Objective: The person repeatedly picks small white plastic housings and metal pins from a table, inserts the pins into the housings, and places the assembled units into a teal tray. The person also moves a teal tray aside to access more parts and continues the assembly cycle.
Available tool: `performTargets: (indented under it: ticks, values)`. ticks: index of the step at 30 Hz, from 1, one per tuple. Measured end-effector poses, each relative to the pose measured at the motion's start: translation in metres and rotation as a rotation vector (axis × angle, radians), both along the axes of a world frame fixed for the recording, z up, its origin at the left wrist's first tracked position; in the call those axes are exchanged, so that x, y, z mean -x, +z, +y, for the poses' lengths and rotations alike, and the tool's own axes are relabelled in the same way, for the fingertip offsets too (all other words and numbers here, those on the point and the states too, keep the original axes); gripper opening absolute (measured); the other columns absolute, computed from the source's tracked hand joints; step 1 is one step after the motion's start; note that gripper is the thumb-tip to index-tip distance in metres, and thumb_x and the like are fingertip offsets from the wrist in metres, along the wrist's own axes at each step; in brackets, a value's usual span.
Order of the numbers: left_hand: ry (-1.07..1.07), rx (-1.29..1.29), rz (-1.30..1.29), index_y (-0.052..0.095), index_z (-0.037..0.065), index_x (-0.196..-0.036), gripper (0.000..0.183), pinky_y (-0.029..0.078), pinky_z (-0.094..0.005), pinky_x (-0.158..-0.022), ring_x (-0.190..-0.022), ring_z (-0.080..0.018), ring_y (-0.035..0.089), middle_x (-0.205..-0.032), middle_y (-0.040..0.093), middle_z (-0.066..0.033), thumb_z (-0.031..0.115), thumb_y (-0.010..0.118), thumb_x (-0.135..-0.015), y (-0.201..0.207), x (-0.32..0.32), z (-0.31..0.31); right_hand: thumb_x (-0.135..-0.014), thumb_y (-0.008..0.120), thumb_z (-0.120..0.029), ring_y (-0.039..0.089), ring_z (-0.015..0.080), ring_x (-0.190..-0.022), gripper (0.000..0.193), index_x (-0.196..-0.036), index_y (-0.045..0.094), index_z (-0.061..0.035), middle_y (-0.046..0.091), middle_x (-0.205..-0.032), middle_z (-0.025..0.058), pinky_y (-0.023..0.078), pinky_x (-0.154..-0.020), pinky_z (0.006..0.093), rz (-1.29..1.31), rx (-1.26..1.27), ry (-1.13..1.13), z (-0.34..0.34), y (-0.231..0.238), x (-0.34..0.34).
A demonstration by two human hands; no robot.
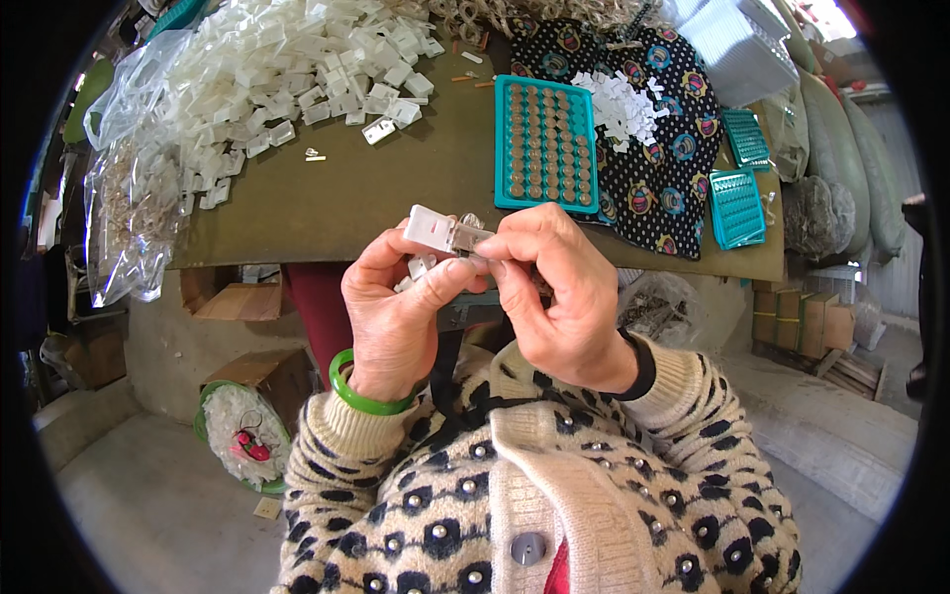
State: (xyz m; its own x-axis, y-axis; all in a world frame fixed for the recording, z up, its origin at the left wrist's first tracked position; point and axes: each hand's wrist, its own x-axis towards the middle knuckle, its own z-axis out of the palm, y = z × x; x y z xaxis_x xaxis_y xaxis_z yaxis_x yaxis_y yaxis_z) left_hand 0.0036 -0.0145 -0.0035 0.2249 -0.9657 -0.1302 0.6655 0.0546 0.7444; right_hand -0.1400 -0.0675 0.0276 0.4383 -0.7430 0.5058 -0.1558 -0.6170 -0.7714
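Observation:
Just beyond the table's near edge, my left hand (396,312) grips a small white plastic casing (429,229) between thumb and fingers. The casing's right end has shiny metal parts. More small white pieces (420,267) are tucked inside the same hand. My right hand (562,287) is closed in a pinch at that metal end, touching it; whatever lies between its fingertips is too small to make out. Farther off, a teal tray (503,148) holds rows of round metallic button cells (546,148).
A large heap of white plastic casings (287,69) covers the table's far left, beside a clear plastic bag (134,218). Small white parts (621,107) lie on a patterned cloth (683,188). Teal trays (737,208) stand at right. Below left sits a tub (242,436) of white pieces.

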Motion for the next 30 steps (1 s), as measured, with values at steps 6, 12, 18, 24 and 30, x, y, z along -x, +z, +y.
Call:
performTargets:
  ticks: [6, 12, 18, 24, 30]
  values:
    - [-0.013, -0.061, 0.051, 0.064, -0.002, -0.099, 0.016, 0.056, -0.0299, -0.07, -0.075, -0.0159, 0.066, -0.096, 0.07, -0.0115, -0.01, 0.067, -0.084, 0.009, -0.001, 0.001, -0.072, 0.06, 0.018, 0.06, 0.0218, -0.066, 0.028, -0.096, 0.059, 0.0035, 0.057, -0.084, 0.0126, 0.049, -0.054, 0.0304, 0.034, 0.259, -0.046, 0.001, -0.004, -0.003]
    - [0.102, -0.059, -0.067, 0.064, -0.001, -0.093, 0.017, 0.053, -0.0243, -0.063, -0.074, -0.0119, 0.064, -0.09, 0.068, -0.0076, -0.012, 0.069, -0.082, 0.014, 0.008, 0.001, -0.072, 0.059, 0.019, 0.059, 0.0214, -0.068, 0.029, -0.094, 0.062, -0.0002, 0.061, -0.086, 0.0133, 0.047, -0.056, 0.0274, 0.006, 0.206, -0.093, 0.002, -0.005, -0.003]
    - [0.398, 0.11, -0.684, 0.063, -0.001, -0.09, 0.017, 0.045, -0.0191, -0.059, -0.07, -0.0056, 0.056, -0.083, 0.064, -0.0023, -0.01, 0.072, -0.078, 0.01, 0.02, -0.01, -0.073, 0.059, 0.018, 0.058, 0.0218, -0.069, 0.028, -0.093, 0.061, -0.0014, 0.06, -0.086, 0.0128, 0.047, -0.059, 0.0277, 0.011, 0.31, -0.104, 0.001, -0.01, -0.005]
    - [0.0, -0.285, 0.153, 0.059, 0.002, -0.099, 0.015, 0.039, -0.0219, -0.043, -0.058, -0.0068, 0.05, -0.078, 0.058, -0.0007, 0.003, 0.068, -0.086, 0.017, 0.003, -0.004, -0.082, 0.063, 0.011, 0.056, 0.0194, -0.071, 0.016, -0.092, 0.059, -0.0014, 0.058, -0.087, 0.0107, 0.046, -0.06, 0.0266, 0.01, 0.172, -0.134, -0.002, -0.015, -0.003]
    - [-0.138, -0.305, 0.487, 0.06, 0.002, -0.099, 0.011, 0.037, -0.0211, -0.046, -0.063, -0.0071, 0.05, -0.084, 0.059, -0.0009, 0.002, 0.063, -0.089, 0.014, -0.003, -0.003, -0.088, 0.062, 0.008, 0.051, 0.0109, -0.066, 0.011, -0.092, 0.058, -0.0007, 0.057, -0.086, 0.008, 0.042, -0.055, 0.0223, -0.03, 0.092, -0.125, 0.001, -0.02, -0.006]
